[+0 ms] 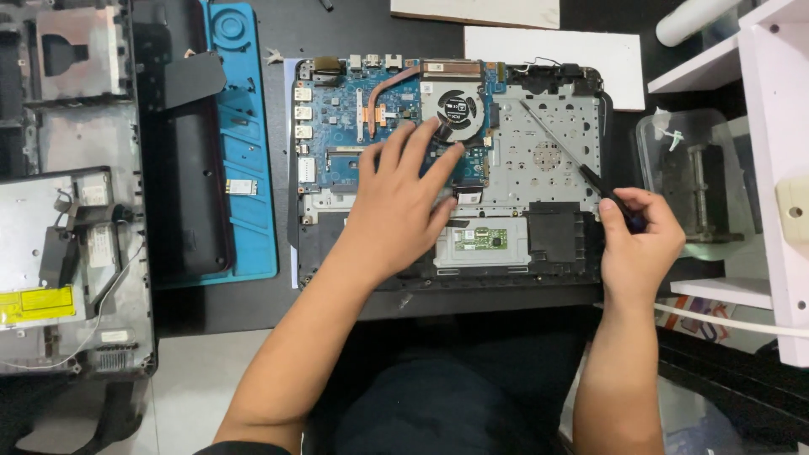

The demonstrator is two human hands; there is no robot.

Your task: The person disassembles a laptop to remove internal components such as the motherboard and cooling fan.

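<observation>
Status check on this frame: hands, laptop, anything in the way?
Left hand flat on the motherboard, fingertips at the fan. Right hand grips a screwdriver, tip over the metal plate. Nothing in the way.

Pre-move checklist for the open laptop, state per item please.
1. Left hand steadying the board: ok, fingers spread on the blue motherboard beside the cooling fan.
2. Screwdriver gripped: ok, right hand is closed on the handle.
3. Tip seated in a screw: not ok, the tip hangs over the silver metal plate, right of the fan.
4. Fan screws out: cannot tell, too small and partly covered by the fingers.
5. Removed panels out of the way: ok, they lie left of the blue mat.
</observation>
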